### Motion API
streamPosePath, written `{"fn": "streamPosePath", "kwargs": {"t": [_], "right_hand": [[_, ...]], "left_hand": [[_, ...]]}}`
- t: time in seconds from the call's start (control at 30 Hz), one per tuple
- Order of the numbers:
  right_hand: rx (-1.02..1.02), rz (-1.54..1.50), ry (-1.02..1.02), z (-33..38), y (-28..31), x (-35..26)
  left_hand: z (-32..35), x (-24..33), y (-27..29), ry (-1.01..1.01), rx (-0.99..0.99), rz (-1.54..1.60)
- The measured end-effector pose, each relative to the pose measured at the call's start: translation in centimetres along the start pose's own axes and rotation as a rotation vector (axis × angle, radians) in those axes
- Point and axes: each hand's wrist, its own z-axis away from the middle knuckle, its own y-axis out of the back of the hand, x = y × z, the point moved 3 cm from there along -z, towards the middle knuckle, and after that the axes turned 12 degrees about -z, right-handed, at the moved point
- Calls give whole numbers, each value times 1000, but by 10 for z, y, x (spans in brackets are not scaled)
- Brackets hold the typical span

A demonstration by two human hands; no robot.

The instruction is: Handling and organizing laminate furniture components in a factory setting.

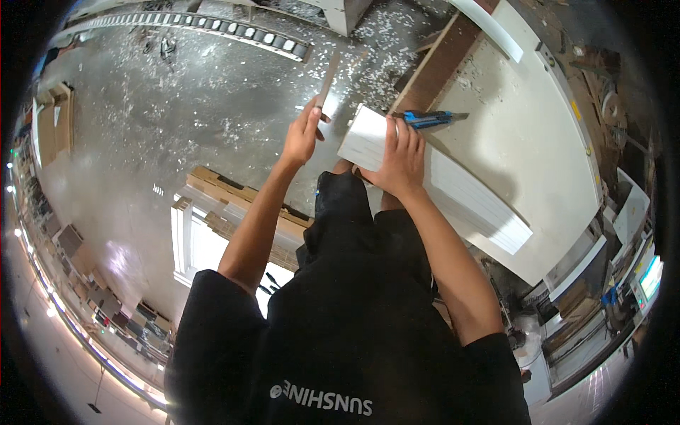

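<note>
Black shirt (354, 312) sits behind my left hand (302, 136), which pinches a thin grey strip (329, 76); my right hand (399, 161) clasps a white board (464, 190), blue cutter (429, 119) just beyond.

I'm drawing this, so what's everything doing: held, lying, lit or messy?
Thin flat bar: held in the left grip.
White board: on the pale table, end held by the right grip.
Blue knife: lying on the table; blade unclear.
Screen: lit.
Floor: littered with white bits.

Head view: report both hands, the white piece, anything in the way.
Left hand grips thin flat strip. Right hand clasps long white piece, its end past table edge. Blue knife lies close beside that hand.
</note>
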Motion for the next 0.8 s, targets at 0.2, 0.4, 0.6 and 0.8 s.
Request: {"fn": "streamPosePath", "kwargs": {"t": [0.2, 0.4, 0.6, 0.8], "right_hand": [[-32, 15, -1, -5, -4, -4], [-70, 15, -34, -3, -4, 0], [14, -108, 143, -3, -12, 11], [44, 182, 161, -7, -11, 2]], "left_hand": [[-13, -28, -6, 38, -16, 328], [-17, 45, -14, -149, 140, -115], [-13, 191, -149, -676, -125, -620], [-43, 181, -240, -866, 18, -707]]}}
